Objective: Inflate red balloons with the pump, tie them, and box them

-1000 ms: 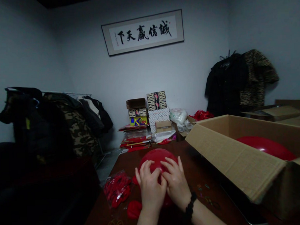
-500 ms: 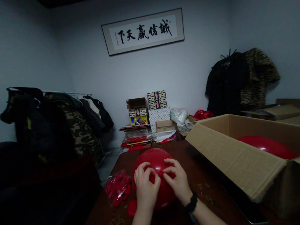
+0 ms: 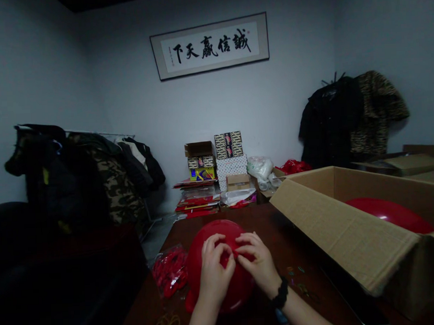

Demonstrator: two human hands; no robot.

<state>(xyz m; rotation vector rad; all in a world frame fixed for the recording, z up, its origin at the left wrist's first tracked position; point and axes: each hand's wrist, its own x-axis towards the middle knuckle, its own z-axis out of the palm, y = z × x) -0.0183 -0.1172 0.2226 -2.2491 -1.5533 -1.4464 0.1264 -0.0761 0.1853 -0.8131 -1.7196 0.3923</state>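
Observation:
A round, inflated red balloon (image 3: 220,229) rests on the dark brown table (image 3: 263,223), with both hands over its near side. My left hand (image 3: 217,263) pinches thumb and index finger together at the balloon's red neck. Close beside it, my right hand (image 3: 255,259) pinches the same small red part; a black band circles that wrist. The neck itself is small and mostly covered by fingertips. Left of the balloon lies a clear bag of red items (image 3: 170,272), and a small red piece (image 3: 189,301) shows at the balloon's lower left edge.
An open cardboard box (image 3: 342,229) holding another red balloon (image 3: 388,215) stands at right, a dark flat device (image 3: 355,295) below it. Rubber bands (image 3: 167,324) lie at the near left, several more right of the balloon. Stacked boxes (image 3: 228,145) stand behind the table.
The balloon has shifted slightly left and down relative to the hands. Both hands have moved slightly right in view, still pinching at the neck.

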